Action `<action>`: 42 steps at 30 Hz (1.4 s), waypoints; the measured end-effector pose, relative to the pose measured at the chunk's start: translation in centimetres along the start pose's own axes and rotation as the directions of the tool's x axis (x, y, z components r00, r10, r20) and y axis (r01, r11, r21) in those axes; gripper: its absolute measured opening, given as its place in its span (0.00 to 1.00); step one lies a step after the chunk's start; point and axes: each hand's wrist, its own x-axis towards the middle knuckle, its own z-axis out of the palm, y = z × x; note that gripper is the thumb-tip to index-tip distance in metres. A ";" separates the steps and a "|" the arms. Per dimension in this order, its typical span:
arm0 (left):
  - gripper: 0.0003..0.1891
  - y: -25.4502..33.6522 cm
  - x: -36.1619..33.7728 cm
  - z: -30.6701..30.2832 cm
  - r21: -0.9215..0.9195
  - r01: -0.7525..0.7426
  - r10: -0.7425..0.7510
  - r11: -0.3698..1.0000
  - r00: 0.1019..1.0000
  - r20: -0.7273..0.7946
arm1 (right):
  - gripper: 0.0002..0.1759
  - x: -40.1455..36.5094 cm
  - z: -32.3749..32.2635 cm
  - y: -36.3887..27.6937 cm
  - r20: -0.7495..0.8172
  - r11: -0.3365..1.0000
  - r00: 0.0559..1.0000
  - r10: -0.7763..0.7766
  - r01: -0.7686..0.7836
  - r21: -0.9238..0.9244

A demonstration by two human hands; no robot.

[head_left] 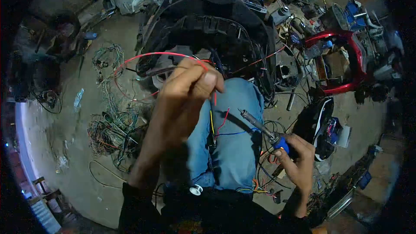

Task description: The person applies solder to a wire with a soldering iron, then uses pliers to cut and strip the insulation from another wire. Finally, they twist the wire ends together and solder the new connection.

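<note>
My left hand (188,91) is raised in front of me, its fingers pinched on a thin red wire (160,54) that loops up and to the left. My right hand (297,158) grips the blue handle of a soldering iron (260,126), whose metal tip points up-left toward several coloured wires (219,125) lying on my blue-trousered knee (234,147). A small spool of solder (196,189) rests near my lap.
A black scooter body panel (208,30) lies just beyond my knee. A tangle of wiring (112,130) covers the concrete floor at the left. A red frame piece (342,60) and scattered parts and tools fill the right and far side.
</note>
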 end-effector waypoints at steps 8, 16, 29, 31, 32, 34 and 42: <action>0.17 -0.7 0.6 2.0 -0.114 0.233 -0.232 0.966 0.972 0.021 | 0.23 1.1 0.6 0.9 -0.011 0.978 0.980 -0.198 0.196 -0.063; 0.16 -1.2 1.1 3.0 -0.124 0.243 -0.238 0.962 0.970 0.058 | 0.23 1.5 0.1 -0.3 0.010 0.991 0.994 -0.111 0.111 -0.071; 0.18 -0.9 1.3 3.2 -0.139 0.246 -0.237 0.959 0.968 0.080 | 0.22 1.8 0.3 -0.1 -0.011 0.986 0.990 -0.142 0.141 -0.092; 0.18 -0.8 1.3 3.2 -0.111 0.249 -0.241 0.962 0.967 0.078 | 0.22 1.8 0.2 -0.4 0.008 0.988 0.993 -0.120 0.120 -0.095; 0.17 -0.7 1.3 3.2 -0.098 0.250 -0.243 0.963 0.967 0.078 | 0.22 1.8 0.1 -0.5 0.018 0.989 0.994 -0.109 0.110 -0.096; 0.17 -0.9 1.2 3.3 -0.125 0.246 -0.237 0.961 0.968 0.084 | 0.22 1.7 0.2 -0.5 0.014 0.991 0.994 -0.106 0.106 -0.079; 0.15 -0.6 1.3 3.1 -0.147 0.281 -0.265 0.948 0.957 0.118 | 0.21 1.7 0.3 -0.7 -0.003 0.991 0.996 -0.091 0.090 -0.102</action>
